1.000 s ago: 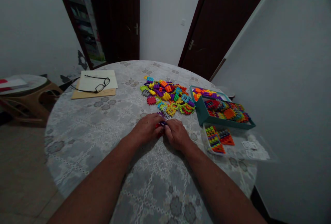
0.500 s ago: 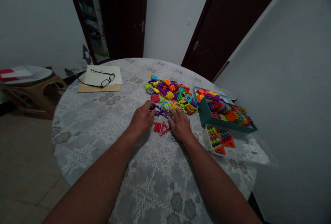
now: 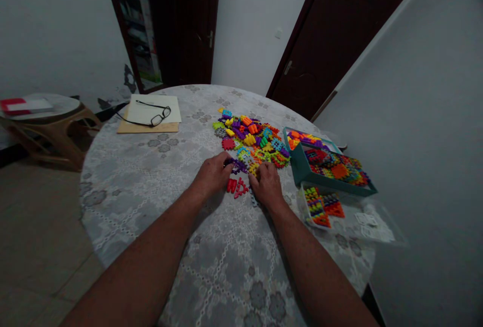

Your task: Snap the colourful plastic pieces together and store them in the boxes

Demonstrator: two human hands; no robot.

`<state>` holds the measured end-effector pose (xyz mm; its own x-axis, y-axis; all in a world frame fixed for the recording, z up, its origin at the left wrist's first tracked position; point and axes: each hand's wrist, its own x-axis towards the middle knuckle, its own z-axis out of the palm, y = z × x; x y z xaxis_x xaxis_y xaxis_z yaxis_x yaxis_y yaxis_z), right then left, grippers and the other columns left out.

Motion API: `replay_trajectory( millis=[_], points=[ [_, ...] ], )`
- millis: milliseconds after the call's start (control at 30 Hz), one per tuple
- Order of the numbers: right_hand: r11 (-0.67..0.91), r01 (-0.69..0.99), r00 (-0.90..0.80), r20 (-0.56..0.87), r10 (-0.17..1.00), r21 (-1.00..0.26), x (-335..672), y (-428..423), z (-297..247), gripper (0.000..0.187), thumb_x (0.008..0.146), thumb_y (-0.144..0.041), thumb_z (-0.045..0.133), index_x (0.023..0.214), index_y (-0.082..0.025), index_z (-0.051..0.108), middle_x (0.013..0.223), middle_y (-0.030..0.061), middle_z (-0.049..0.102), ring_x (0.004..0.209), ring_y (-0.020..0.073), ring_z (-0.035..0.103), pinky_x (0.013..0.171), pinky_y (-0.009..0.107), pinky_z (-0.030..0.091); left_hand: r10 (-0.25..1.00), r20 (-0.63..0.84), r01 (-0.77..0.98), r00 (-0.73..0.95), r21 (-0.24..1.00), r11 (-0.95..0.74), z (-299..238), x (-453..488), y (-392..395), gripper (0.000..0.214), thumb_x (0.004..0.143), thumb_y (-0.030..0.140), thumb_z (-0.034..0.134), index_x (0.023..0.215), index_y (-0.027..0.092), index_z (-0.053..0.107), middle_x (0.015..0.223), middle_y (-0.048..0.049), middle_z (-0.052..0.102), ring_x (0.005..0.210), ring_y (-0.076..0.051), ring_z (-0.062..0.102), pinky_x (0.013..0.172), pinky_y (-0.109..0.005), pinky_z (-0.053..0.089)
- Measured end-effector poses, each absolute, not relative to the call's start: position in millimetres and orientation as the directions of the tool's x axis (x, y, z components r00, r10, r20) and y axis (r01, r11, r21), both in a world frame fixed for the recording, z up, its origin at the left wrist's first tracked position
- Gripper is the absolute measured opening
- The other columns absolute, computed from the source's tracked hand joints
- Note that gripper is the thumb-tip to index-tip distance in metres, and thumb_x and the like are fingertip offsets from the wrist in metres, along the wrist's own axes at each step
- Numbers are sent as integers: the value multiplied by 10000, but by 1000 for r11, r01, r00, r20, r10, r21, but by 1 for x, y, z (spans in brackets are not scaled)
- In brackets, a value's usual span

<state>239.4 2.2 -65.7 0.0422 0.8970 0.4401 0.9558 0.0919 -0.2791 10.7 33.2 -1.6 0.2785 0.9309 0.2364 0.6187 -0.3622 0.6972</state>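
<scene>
L hand (image 3: 212,175) is palm-down, fingers bent at the left end of a purple pc (image 3: 238,166); can't tell if it's gripped. R hand (image 3: 268,186) is also palm-down w/ curled fingers, tips by a yellow pc (image 3: 253,168); can't tell if that's held either. Purple pc lies btwn both hands' fingertips, just nr the yellow one. Btwn the hands, a bit closer to the body: a ribbed red pc (image 3: 231,185) & a red triangle (image 3: 240,188) beside it. Grey pc (image 3: 253,198) shows on R hand's thumb side, partly hidden. Pile (image 3: 250,139) of mixed-colour pcs sits right beyond both hands. Right of R hand: clear tub (image 3: 303,205) w/ pcs; teal box (image 3: 301,167), also w/ pcs, just past it; white pcs (image 3: 370,224) farther right. Well left of L hand & farther out: specs (image 3: 156,120) on white paper (image 3: 161,100), brown card (image 3: 168,128) under. Patterned cloth (image 3: 222,251) under both hands. Stool (image 3: 71,114) far left of L hand.
</scene>
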Motion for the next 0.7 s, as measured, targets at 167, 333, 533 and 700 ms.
replay_trajectory(
  millis=[167, 333, 533, 700],
  points=[
    [97, 959, 32, 446, 895, -265, 244, 1, -63, 163, 1071, -349, 581, 991, -216, 629, 994, 88, 673, 978, 263, 606, 919, 361, 475, 910, 235, 628, 342, 663, -407, -5, 12, 33, 154, 1027, 265, 588, 1053, 257, 740, 972, -82, 806, 889, -250, 731, 857, -383, 545],
    [108, 927, 97, 506, 857, -360, 248, -6, -53, 234, 1118, -316, 459, 1038, -210, 652, 987, 100, 709, 949, 258, 657, 892, 351, 486, 866, 234, 631, 442, 605, -485, -9, 17, 30, 220, 1029, 230, 587, 1155, 253, 767, 1045, -93, 825, 959, -257, 760, 920, -377, 557],
    [294, 839, -40, 487, 873, -458, 234, -22, -38, 267, 1125, -382, 482, 998, -239, 669, 961, 64, 722, 900, 221, 682, 861, 321, 520, 839, 236, 619, 490, 584, -525, -12, 21, 27, 341, 1025, 223, 618, 1335, 255, 755, 1245, -118, 831, 1107, -290, 784, 1035, -403, 564],
    [360, 784, -125, 439, 890, -506, 226, -23, -34, 254, 1104, -387, 517, 1028, -240, 709, 993, 70, 755, 922, 223, 707, 884, 325, 548, 828, 259, 582, 498, 608, -540, -13, 19, 30, 368, 1012, 224, 626, 1346, 285, 767, 1328, -108, 811, 1204, -289, 765, 1110, -432, 555]
  ],
)
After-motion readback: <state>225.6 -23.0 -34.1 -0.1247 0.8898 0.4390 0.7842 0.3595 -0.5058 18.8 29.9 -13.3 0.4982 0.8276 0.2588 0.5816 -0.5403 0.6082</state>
